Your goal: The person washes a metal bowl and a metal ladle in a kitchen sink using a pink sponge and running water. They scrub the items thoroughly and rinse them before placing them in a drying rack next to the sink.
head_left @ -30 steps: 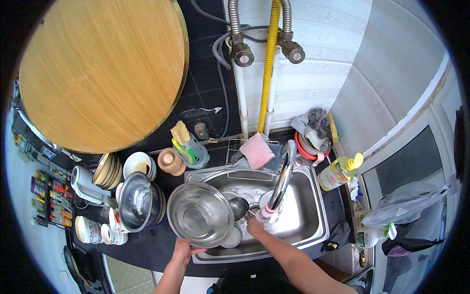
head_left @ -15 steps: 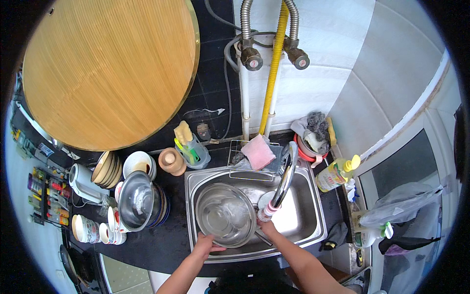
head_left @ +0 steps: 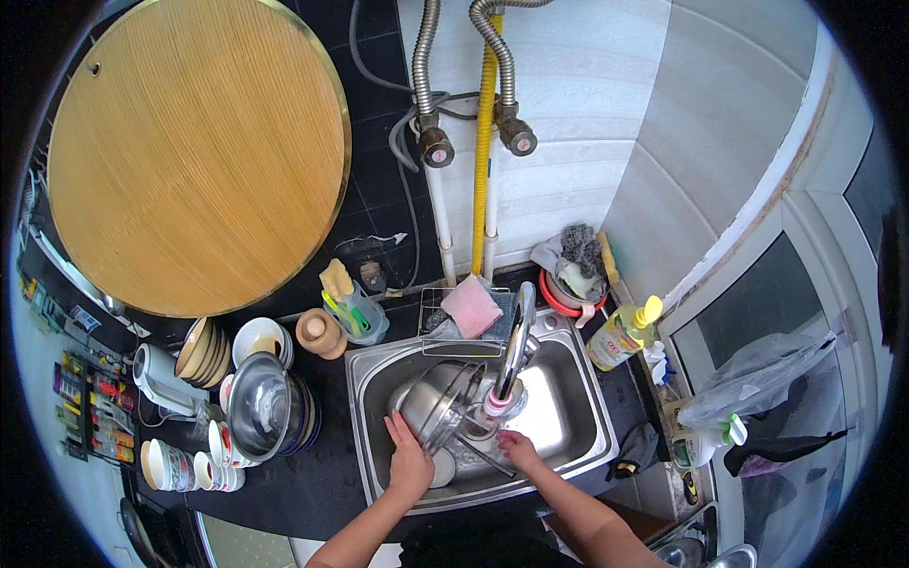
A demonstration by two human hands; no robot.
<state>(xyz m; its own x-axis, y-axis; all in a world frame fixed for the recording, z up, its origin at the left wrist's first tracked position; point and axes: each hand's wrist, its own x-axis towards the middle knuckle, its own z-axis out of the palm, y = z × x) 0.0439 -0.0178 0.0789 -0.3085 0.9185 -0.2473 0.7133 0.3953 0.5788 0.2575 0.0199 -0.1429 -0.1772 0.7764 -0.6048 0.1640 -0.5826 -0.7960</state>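
Head view: steel basin [head_left: 423, 401] leaning in the sink [head_left: 574, 424] beside the faucet [head_left: 517, 352].
The basin is sitting in the left part of the sink, its open side facing right toward the faucet's pink-tipped spout. The left hand [head_left: 411, 464] is touching the basin's outer wall with fingers extended; whether it is gripping cannot be told. The right hand [head_left: 518, 452] is reaching in below the spout, apart from the basin, fingers partly curled; whether it is closed cannot be told. A slim dark handle [head_left: 489, 458] is lying between the hands, and a pale dish [head_left: 443, 470] is showing beneath the basin. A pink cloth [head_left: 472, 307] is lying behind the sink; a yellow-capped bottle [head_left: 617, 339] is standing to its right.
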